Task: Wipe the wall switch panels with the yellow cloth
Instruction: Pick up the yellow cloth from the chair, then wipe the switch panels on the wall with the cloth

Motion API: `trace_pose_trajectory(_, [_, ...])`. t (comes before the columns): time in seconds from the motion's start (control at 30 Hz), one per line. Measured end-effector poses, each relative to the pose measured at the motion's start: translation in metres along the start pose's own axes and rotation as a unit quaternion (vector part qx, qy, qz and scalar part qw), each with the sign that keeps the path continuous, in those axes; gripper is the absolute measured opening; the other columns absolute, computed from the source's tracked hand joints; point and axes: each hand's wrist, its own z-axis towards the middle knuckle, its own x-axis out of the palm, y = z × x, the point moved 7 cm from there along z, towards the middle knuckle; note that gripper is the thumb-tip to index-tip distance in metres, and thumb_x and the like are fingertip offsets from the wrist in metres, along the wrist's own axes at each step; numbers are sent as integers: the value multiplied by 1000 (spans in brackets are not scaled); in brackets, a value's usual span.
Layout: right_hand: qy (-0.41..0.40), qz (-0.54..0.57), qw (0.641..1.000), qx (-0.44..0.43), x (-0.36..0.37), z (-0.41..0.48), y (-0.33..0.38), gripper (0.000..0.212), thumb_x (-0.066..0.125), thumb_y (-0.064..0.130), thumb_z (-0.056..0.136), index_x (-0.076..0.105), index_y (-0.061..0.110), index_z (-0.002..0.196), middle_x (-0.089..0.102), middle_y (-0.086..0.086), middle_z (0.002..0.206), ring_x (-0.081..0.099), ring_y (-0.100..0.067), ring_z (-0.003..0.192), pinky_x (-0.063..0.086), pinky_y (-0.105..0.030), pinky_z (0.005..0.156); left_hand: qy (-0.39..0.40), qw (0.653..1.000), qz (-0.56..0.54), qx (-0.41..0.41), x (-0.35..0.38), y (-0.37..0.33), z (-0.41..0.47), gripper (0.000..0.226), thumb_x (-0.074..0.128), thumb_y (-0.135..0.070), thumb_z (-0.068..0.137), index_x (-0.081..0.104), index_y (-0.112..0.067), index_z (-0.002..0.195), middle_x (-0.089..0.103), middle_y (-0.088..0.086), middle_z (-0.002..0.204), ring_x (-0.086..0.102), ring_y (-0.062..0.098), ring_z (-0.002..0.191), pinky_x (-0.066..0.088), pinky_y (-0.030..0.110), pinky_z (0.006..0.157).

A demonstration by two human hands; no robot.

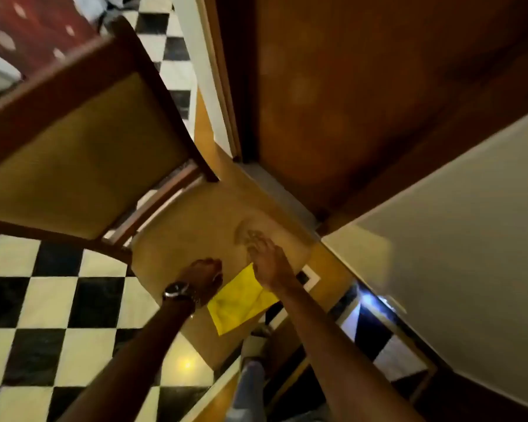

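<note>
Yellow cloth [240, 301] lies flat on seat; right hand [270, 263] fingers spread above, left hand [203, 277] curled.

Cloth [240, 303]: plain yellow. Floor [43, 300]: black-and-white checkerboard tiles. Chair [83, 147]: dark brown frame, mustard upholstery. Door [348, 102]: brown. Fabric [34, 28]: dark red, pale spots. Watch [177, 291]: dark.

Both arms out forward and down, forearms bare. Left hand [203, 277]: knuckles up, fingers curled under into a loose fist, watch on the wrist, nothing visibly gripped. Right hand [267, 258]: palm down, fingers extended and slightly spread, fingertips motion-blurred, no grasp. Hands are near each other but apart, right a bit further forward. One trouser leg and shoe below, between the forearms.
</note>
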Motion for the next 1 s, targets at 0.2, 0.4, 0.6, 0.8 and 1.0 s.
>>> trace_pose_trajectory(0.2, [80,-72,994,-26,105,20,-24,42,40,14,104,44,16,146,39,-18,155,26,-39,150,17,-54,125,86,990,-16,-109,133,3,27,65,45,-52,112,25,-16,163,30,8,164,41,30,143,48,44,108])
trace_pose_trajectory(0.4, [129,80,987,48,86,-38,-79,46,64,35,99,54,11,137,41,-16,152,36,-33,143,34,-42,114,67,996,57,-21,131,-45,45,53,44,-40,114,30,-20,161,30,6,165,36,30,145,42,43,111])
trace_pose_trajectory(0.6, [-160,344,897,227,-37,-201,-164,37,65,22,100,53,28,134,59,9,136,53,0,130,40,-23,113,3,985,44,167,13,-195,59,74,67,-38,105,28,-11,161,63,10,142,67,22,121,56,32,98])
trace_pose_trajectory(0.8, [-482,133,809,308,-218,-412,-218,38,67,12,94,53,29,123,45,9,137,57,-8,102,46,-11,82,-79,898,88,423,-130,-437,-33,64,93,-26,77,52,-15,124,71,7,127,76,24,95,64,28,70])
trace_pose_trajectory(1.0, [-606,-34,727,321,-322,-575,-215,38,31,36,109,57,23,133,46,-13,140,58,-32,115,61,-36,77,-320,735,230,552,-243,-611,-171,36,46,-11,87,82,-13,85,80,14,107,72,24,66,57,25,47])
